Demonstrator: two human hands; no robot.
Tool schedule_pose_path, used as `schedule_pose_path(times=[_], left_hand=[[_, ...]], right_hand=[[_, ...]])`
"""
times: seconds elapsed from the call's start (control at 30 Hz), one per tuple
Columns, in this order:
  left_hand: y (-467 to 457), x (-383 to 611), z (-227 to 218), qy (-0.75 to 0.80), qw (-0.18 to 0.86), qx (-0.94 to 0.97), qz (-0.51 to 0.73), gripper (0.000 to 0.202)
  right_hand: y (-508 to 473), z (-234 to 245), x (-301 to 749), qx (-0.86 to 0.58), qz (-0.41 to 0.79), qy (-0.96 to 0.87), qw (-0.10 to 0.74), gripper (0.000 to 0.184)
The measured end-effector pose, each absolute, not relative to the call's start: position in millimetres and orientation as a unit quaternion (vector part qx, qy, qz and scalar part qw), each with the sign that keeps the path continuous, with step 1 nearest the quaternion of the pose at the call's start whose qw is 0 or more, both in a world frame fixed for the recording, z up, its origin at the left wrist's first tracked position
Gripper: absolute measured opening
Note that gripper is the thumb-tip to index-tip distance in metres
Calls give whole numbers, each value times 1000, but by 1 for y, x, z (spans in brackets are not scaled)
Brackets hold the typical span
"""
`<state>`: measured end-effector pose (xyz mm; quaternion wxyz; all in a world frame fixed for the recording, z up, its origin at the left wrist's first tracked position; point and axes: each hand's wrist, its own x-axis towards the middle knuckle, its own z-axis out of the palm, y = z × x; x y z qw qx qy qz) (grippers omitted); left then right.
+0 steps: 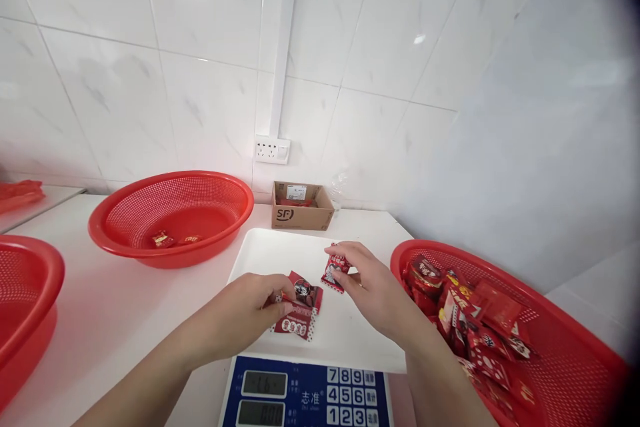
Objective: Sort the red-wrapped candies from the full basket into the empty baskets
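My left hand (250, 313) is closed on red snack packets (296, 325) over the white tray (360, 340) of a weighing scale. One of these packets is dark red with a round black print and lies partly behind the other. To the right, my right hand (373, 287) pinches a small red snack packet (333, 271) between thumb and fingers, above the same tray. The scale's blue panel (310, 380) sits below the tray, with number keys and two grey displays; the upper digits are hard to read.
A red basket (575, 320) full of red packets stands at the right. Another red basket (170, 180) holds a few packets at the back left, and a third red basket (30, 260) is cut off at the left edge. A small cardboard box (305, 218) sits by the tiled wall.
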<state>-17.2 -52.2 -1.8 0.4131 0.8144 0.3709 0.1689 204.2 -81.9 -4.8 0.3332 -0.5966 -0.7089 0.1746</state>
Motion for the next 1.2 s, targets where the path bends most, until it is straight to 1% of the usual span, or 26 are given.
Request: schedule_pose_path(times=[0.13,0.23,0.3,0.43,0.57,0.63,0.77,0.8,0.93,1.03,1.13,1.2], left_hand=[[-50,-13,-9,424,289,846,145,17],[-48,-12,-9,434,221,858,162,17],[-50,-12,-8,410,217,870,167,17],[-57,-10,-8,326,248,900,150,17],[-58,-7,-13,301,220,920,122,25],[-55,-8,-15,290,212,926,120,28],[-50,-14,-18,287,182,932,127,43],[-49,-15,-18,293,177,931,128,45],[-49,-16,-18,325,169,919,146,36],[-47,-13,-19,355,154,909,153,27],[-45,-11,-21,379,140,902,149,27],[-44,-10,-22,381,155,900,144,28]], right_hand=[[-83,-7,204,-634,125,-729,227,39],[-89,-5,202,-633,88,-752,166,41],[-95,-5,199,-591,85,-789,145,40],[-100,-9,189,-496,83,-855,128,44],[-97,-12,181,-496,90,-860,73,45],[-96,-12,180,-511,97,-852,68,41],[-100,-9,184,-530,115,-835,98,34],[-101,-8,187,-534,123,-830,105,33],[-103,-5,196,-550,134,-814,128,27],[-101,-4,202,-566,113,-804,140,28],[-99,-5,203,-590,111,-792,109,32],[-98,-6,202,-596,124,-789,84,34]])
